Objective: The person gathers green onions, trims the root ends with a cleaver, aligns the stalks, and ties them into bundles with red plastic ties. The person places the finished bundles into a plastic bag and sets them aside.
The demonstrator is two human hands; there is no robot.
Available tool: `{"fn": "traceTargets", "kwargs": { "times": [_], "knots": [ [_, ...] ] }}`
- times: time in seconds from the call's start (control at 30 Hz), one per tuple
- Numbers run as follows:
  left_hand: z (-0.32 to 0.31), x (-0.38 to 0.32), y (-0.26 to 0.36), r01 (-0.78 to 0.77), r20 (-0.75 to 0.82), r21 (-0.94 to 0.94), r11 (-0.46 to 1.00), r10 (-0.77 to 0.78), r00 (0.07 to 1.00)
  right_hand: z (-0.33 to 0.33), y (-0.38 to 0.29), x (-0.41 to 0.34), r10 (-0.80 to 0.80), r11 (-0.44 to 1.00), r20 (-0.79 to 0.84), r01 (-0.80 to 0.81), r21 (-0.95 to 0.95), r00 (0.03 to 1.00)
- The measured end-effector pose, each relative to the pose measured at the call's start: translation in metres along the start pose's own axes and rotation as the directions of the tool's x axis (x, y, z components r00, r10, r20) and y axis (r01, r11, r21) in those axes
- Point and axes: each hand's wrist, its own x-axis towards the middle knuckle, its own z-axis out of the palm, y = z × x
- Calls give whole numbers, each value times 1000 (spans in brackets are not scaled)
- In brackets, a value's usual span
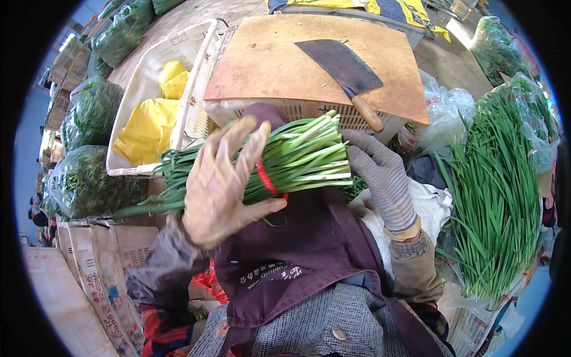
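A bundle of green garlic chives point(299, 156), bound by a red band point(266, 177), lies across my lap over a dark purple apron point(303, 236). My left hand point(227, 183), blurred, rests over the bundle left of the band, its fingers apart; whether it grips the stalks I cannot tell. My right hand point(379, 174), in a grey knit glove, has its fingertips at the pale cut ends of the stalks. Beyond the bundle, a cleaver point(341, 64) with a wooden handle lies on a wooden board point(267, 58), the handle reaching over the board's near edge.
The board rests on a white plastic crate point(285, 109). At left stands a white crate point(178, 129) holding yellow plastic point(149, 129), with bagged greens point(93, 183) beside it. Loose chives point(495, 192) are heaped at right, next to clear plastic bags point(448, 107). Stacked crates point(107, 276) stand at lower left.
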Motion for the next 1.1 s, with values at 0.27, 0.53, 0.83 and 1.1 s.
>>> {"fn": "traceTargets", "kwargs": {
  "times": [0.27, 0.53, 0.83, 1.1],
  "knots": [
    [34, 11, -7, -21, 202, -231, 973, 69, 977, 20, 14, -16, -449, 778, -69, 351, -521, 891],
    [48, -26, 30, -5, 43, -94, 996, 9, 999, -36, 7, -20, -8, 983, -218, -33, -182, 976],
    [55, -29, 34, -29, 102, -76, 997, 37, 994, -52, 22, -23, -178, 961, -257, 112, -251, 950],
    [58, -28, 36, -49, 78, -52, 997, 53, 995, -19, -4, -31, -167, 956, -118, 131, -262, 979]
  ]
}}
